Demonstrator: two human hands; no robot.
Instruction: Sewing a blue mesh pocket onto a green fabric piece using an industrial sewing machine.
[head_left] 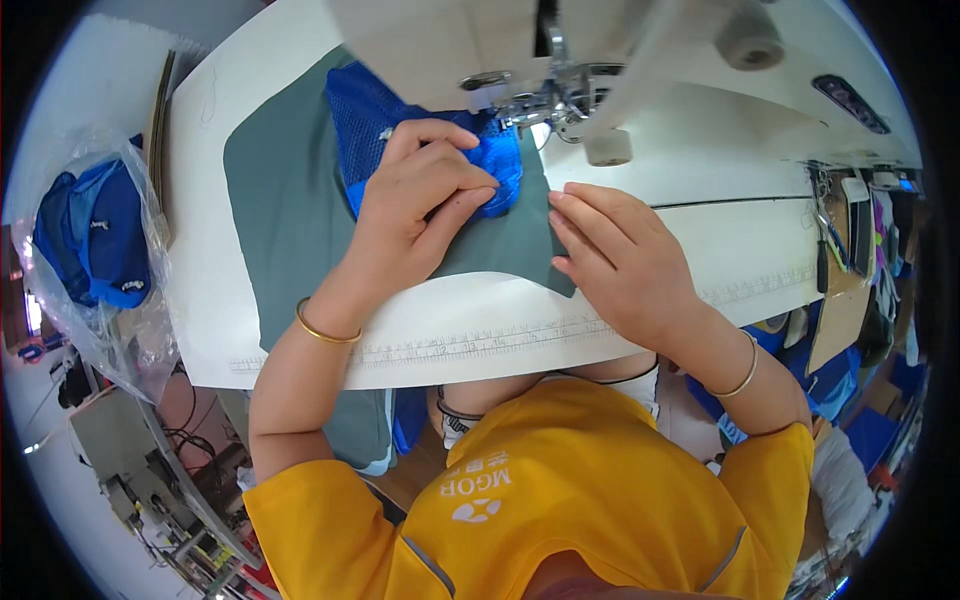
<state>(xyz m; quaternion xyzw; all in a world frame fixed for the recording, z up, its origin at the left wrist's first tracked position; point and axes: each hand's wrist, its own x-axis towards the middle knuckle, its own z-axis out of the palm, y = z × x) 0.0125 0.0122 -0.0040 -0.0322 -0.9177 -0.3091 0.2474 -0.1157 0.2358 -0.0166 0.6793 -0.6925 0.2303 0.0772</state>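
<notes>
A blue piece of mesh fabric (358, 130) with a shiny blue end lies on a larger grey-green cloth (285, 210). My left hand (425, 190) rests over the blue piece, fingers curled, thumb and forefinger pinched together at its shiny edge. The shiny part reaches to the presser foot (512, 118) of a white sewing machine (430, 45); the needle cannot be made out clearly. At the right edge of the grey-green cloth is my right hand (625, 250), its fingers stretched out and its fingertips touching the cloth's border.
A ruler strip (480, 345) runs along the front of the white table (200, 300). To the left hangs a clear plastic bag (150, 290) around blue fabric items (100, 240). Scissors (825, 215) and other tools sit at the right end.
</notes>
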